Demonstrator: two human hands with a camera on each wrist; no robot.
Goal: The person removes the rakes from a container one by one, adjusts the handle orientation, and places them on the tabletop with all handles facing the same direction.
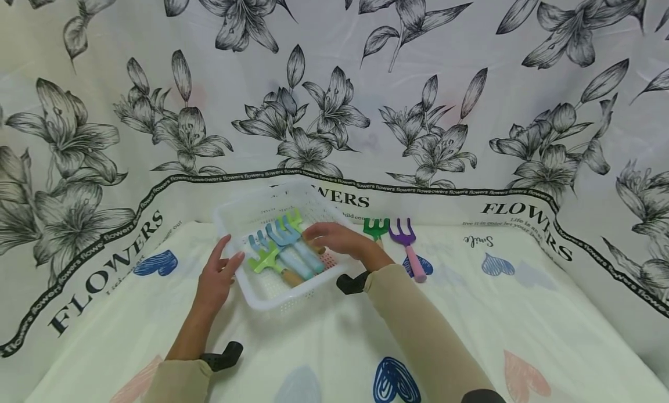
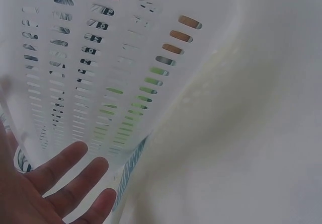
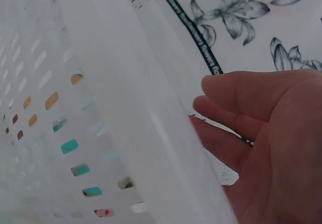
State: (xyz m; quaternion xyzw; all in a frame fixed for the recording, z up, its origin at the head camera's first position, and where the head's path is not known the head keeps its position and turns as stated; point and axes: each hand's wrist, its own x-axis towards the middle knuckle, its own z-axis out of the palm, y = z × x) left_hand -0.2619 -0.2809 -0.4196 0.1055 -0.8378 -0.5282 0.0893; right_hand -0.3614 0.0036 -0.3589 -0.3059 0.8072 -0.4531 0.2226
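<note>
A white perforated basket (image 1: 269, 303) stands tilted in the head view, toy garden forks inside it. Two lime-green forks (image 1: 265, 258) have brown handles, and the blue forks (image 1: 282, 236) have pale blue and teal handles. My left hand (image 1: 213, 281) holds the basket's left rim with the thumb over it; in the left wrist view its other fingers (image 2: 75, 183) spread beside the perforated plastic. My right hand (image 1: 342, 240) reaches over the right rim, fingers loosely bent near a brown handle (image 1: 317, 247). Contact with that handle is unclear. The right wrist view shows the rim crossing before that hand.
Right of the basket, a green fork (image 1: 375, 227) and a purple fork (image 1: 402, 236) with a pink handle (image 1: 415, 265) lie on the heart-printed cloth (image 1: 334, 339). Behind rises a flower-printed curtain (image 1: 334, 112). A reddish patterned patch (image 1: 328, 261) shows in the basket.
</note>
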